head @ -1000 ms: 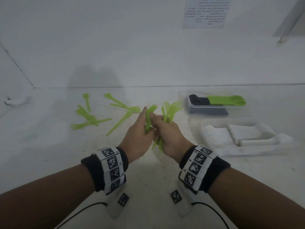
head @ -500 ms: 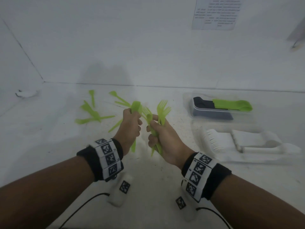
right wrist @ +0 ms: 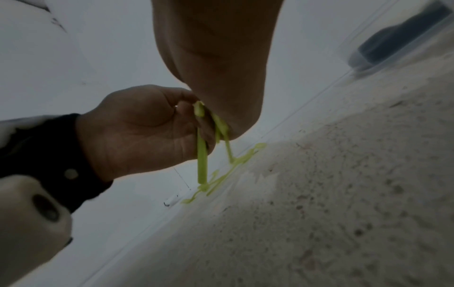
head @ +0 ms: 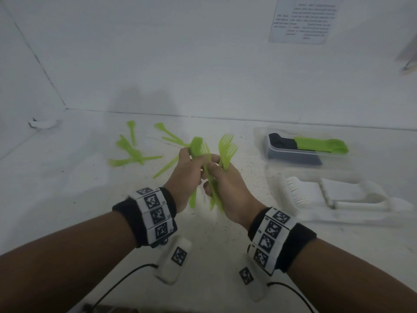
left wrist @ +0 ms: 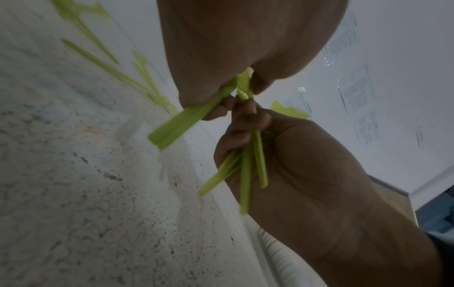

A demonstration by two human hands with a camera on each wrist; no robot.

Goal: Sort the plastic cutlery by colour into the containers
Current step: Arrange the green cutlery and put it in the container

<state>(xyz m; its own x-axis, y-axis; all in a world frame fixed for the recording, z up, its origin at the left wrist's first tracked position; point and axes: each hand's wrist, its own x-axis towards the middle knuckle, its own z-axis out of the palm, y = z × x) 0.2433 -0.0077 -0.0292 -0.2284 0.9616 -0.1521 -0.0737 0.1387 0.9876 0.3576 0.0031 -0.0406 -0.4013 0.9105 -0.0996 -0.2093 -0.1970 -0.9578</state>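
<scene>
1. Since half a second ago, both hands have closed together again: the left hand (head: pixel 185 175), then apart from the right hand (head: pixel 228 190), now touches it above the speckled table (head: pixel 67 199).
2. Left hand's fingers curl round a green piece (head: pixel 195 145); the right hand grips a bunch of green forks (head: pixel 226 150), tines up.
3. Only the left wrist view shows the bunch's handles (left wrist: pixel 248 170) fanning out below the right palm; about four can be told apart.
4. Only the head view shows two containers: one (head: pixel 338 160) holding dark and green cutlery, the nearer one (head: pixel 361 219) holding white cutlery.
5. Roughly seven loose green pieces (head: pixel 133 152) lie on the table beyond the hands.
6. A printed sheet (head: pixel 302 19) hangs on the wall; its writing is too blurred to read.
</scene>
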